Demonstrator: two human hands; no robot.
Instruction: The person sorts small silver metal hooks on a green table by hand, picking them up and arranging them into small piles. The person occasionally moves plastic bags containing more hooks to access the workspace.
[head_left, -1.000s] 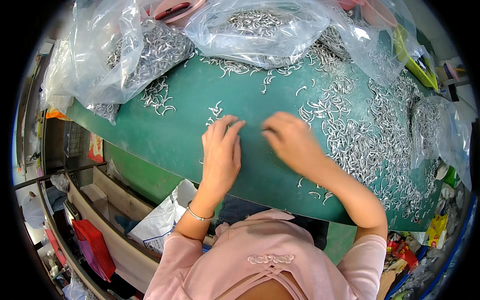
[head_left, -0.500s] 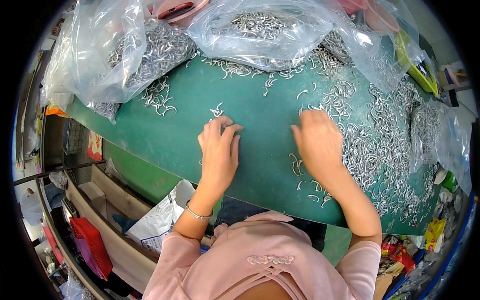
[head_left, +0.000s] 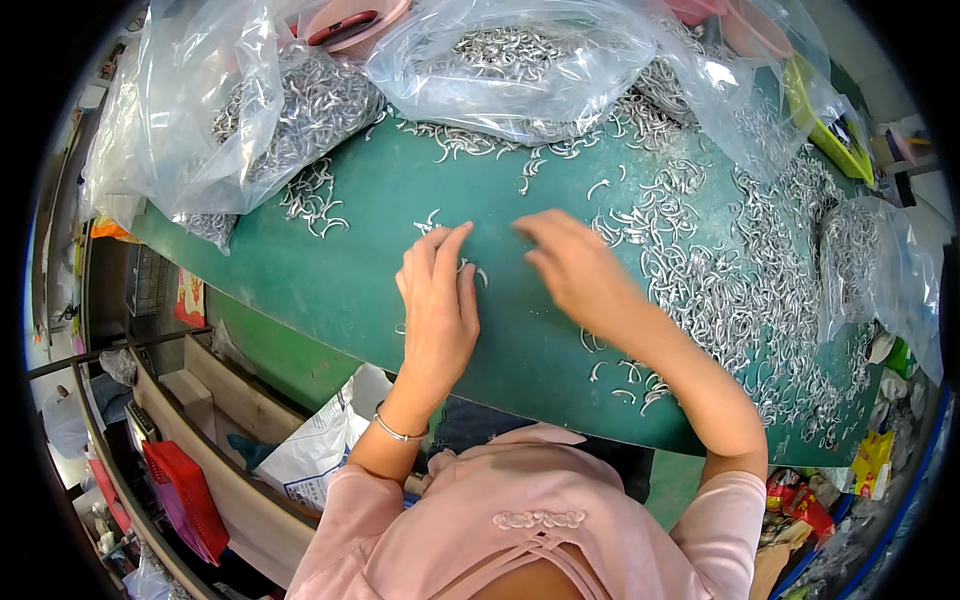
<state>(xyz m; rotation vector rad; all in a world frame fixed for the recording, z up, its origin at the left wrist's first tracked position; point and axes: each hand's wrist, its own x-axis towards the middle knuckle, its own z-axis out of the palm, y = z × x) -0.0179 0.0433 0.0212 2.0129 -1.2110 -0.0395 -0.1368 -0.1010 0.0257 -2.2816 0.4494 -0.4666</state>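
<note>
Small curved silver metal pieces (head_left: 680, 250) lie in a loose spread on the right of the green table (head_left: 370, 270). My left hand (head_left: 440, 300) rests on the tabletop left of the middle, its fingers apart. Beside its thumb and index finger lie a couple of the curved pieces (head_left: 482, 276), and a few more (head_left: 430, 220) sit just beyond the fingertips. Over the middle of the table, left of the spread, my right hand (head_left: 580, 275) is smeared by motion. Whether anything is between its fingers cannot be made out.
Clear plastic bags full of the same pieces stand at the far left (head_left: 310, 110), far middle (head_left: 520, 60) and right edge (head_left: 850, 240). A yellow-green tray (head_left: 825, 120) is at the far right. Drawers (head_left: 240, 430) and a white sack (head_left: 330, 440) are at the lower left.
My right hand has moved left from the spread of pieces toward my left hand. The left hand's fingers have spread, and pieces now show beside its thumb.
</note>
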